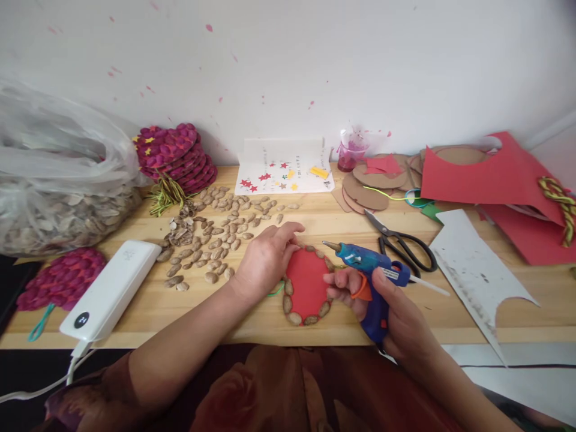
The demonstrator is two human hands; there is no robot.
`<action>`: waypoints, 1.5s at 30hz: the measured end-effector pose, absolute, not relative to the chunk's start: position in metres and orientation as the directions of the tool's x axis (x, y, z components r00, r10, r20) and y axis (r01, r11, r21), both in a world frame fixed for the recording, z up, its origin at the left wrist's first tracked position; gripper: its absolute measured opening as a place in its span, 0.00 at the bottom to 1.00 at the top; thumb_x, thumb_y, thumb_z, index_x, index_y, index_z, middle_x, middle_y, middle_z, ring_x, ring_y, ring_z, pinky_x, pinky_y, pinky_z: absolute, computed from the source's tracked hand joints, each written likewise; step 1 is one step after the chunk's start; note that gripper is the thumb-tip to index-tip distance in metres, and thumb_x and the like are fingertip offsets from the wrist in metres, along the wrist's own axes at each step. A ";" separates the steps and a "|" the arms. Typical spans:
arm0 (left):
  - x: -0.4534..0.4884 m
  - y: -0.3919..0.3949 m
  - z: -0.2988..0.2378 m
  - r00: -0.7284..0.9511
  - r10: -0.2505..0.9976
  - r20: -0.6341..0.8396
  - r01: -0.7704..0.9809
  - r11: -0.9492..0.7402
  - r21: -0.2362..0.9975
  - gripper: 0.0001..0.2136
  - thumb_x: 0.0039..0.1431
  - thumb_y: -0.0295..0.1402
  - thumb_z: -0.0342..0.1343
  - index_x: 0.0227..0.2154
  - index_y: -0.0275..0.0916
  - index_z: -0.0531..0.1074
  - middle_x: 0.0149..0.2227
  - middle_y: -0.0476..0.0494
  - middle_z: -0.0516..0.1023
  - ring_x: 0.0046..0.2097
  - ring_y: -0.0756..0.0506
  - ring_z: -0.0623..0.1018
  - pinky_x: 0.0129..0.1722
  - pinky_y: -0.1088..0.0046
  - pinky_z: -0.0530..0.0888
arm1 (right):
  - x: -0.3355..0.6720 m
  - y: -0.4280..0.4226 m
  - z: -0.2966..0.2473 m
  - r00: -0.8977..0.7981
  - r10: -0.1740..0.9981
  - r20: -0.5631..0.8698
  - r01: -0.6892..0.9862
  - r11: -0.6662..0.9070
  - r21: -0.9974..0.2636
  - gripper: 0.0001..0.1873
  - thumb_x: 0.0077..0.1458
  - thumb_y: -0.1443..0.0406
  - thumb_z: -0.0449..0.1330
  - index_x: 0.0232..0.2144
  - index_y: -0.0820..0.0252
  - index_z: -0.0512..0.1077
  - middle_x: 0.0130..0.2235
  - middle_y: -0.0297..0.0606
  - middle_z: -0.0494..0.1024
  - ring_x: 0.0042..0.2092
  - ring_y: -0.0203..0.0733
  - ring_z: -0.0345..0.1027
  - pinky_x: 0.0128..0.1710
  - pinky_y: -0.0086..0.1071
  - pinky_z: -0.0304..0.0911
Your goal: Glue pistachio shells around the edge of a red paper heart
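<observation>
A red oval card [308, 282] lies on the wooden table, edged with brown nut-like shells. My left hand [270, 258] is at the card's upper left edge, fingers curled and pressed together; whatever is between the fingertips is hidden. In my right hand [400, 312] is a blue hot glue gun [366, 258], its nozzle pointing left above the card's upper right rim and a white glue stick [429, 285] poking out behind. Many loose brown shells [220, 243] are spread left of the card. A green loop of string [276, 291] shows beside the card.
Black-handled scissors [405, 243] lie behind the glue gun. Cardboard ovals [366, 192], red card sheets [490, 180] and white paper [472, 258] are at right. At left are a white power bank [112, 288], a plastic bag of shells [63, 204] and stacked magenta pieces [175, 153].
</observation>
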State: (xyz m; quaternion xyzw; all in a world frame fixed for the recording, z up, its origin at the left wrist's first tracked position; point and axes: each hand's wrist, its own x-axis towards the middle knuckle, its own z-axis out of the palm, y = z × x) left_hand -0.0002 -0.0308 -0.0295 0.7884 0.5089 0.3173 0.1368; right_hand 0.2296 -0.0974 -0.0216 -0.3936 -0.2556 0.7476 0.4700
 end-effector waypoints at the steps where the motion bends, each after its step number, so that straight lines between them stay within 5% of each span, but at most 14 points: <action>1: 0.000 -0.031 -0.028 0.275 0.896 0.348 0.711 -0.433 0.553 0.17 0.60 0.20 0.59 0.51 0.40 0.73 0.35 0.49 0.81 0.38 0.47 0.79 0.42 0.70 0.77 | 0.230 -0.098 -0.022 -0.251 0.900 -0.356 -0.505 -0.435 -0.745 0.21 0.58 0.47 0.64 0.27 0.57 0.80 0.38 0.45 0.82 0.55 0.57 0.74 0.57 0.46 0.69; 25: -0.001 -0.033 -0.025 0.240 0.910 0.339 0.651 -0.410 0.639 0.15 0.61 0.21 0.56 0.47 0.40 0.78 0.37 0.47 0.83 0.42 0.46 0.81 0.48 0.67 0.78 | 0.230 -0.095 -0.019 -0.261 0.885 -0.385 -0.472 -0.465 -0.749 0.23 0.54 0.45 0.65 0.24 0.57 0.78 0.36 0.45 0.82 0.51 0.58 0.76 0.56 0.47 0.70; 34: -0.002 -0.031 -0.025 0.289 0.885 0.365 0.642 -0.462 0.612 0.10 0.61 0.21 0.57 0.37 0.41 0.81 0.36 0.48 0.84 0.39 0.47 0.81 0.43 0.70 0.78 | 0.233 -0.098 -0.023 -0.261 0.892 -0.368 -0.464 -0.450 -0.763 0.22 0.58 0.46 0.63 0.26 0.57 0.80 0.39 0.46 0.81 0.54 0.57 0.74 0.55 0.45 0.71; 45: -0.004 -0.030 -0.027 0.349 0.841 0.414 0.620 -0.539 0.571 0.11 0.65 0.22 0.54 0.38 0.40 0.82 0.38 0.44 0.83 0.41 0.47 0.81 0.45 0.70 0.78 | 0.230 -0.097 -0.019 -0.257 0.897 -0.360 -0.451 -0.441 -0.776 0.22 0.56 0.45 0.64 0.25 0.56 0.80 0.38 0.45 0.82 0.54 0.59 0.74 0.54 0.45 0.72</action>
